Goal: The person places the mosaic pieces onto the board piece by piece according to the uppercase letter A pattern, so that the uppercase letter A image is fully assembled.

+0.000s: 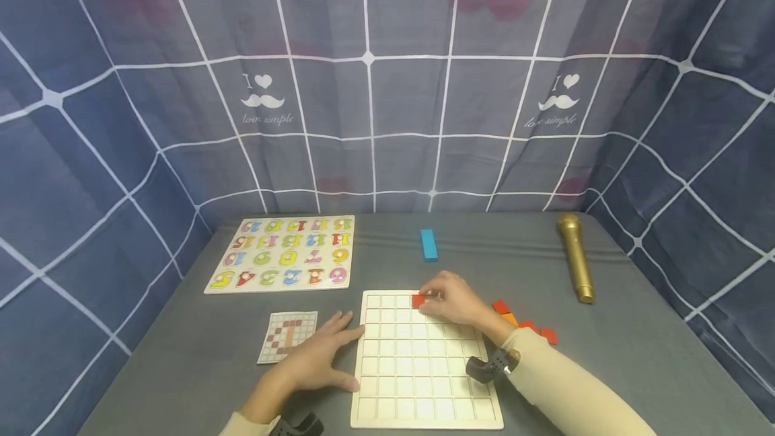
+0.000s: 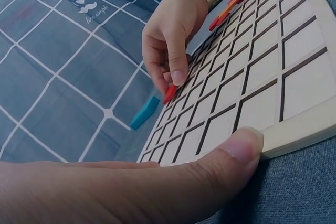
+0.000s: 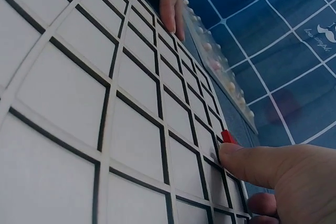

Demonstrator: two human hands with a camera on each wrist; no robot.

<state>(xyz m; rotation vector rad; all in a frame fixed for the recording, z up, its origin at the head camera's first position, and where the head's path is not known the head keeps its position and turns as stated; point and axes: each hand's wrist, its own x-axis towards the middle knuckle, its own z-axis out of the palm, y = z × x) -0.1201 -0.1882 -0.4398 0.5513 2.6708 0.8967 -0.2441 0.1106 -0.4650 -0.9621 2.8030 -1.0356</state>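
Observation:
A pale wooden grid board (image 1: 404, 348) lies on the grey table. Thumb and fingers of my right hand (image 1: 457, 301) pinch a small red square tile (image 1: 418, 301) at the board's far row of cells. In the right wrist view my thumb presses against the red tile (image 3: 227, 137). My left hand (image 1: 321, 360) rests at the board's left edge with fingers spread, its thumb (image 2: 242, 146) touching the rim in the left wrist view. Partly under that hand's outline lies a card (image 1: 275, 328) printed with a grid pattern of coloured squares.
Several loose tiles, red (image 1: 547, 336) and orange (image 1: 510, 319), lie right of the board, partly behind my right forearm. A blue block (image 1: 428, 245) stands beyond the board. A number puzzle board (image 1: 278, 254) lies back left, a gold microphone (image 1: 576, 258) back right. A checked curtain (image 1: 399, 99) surrounds the table.

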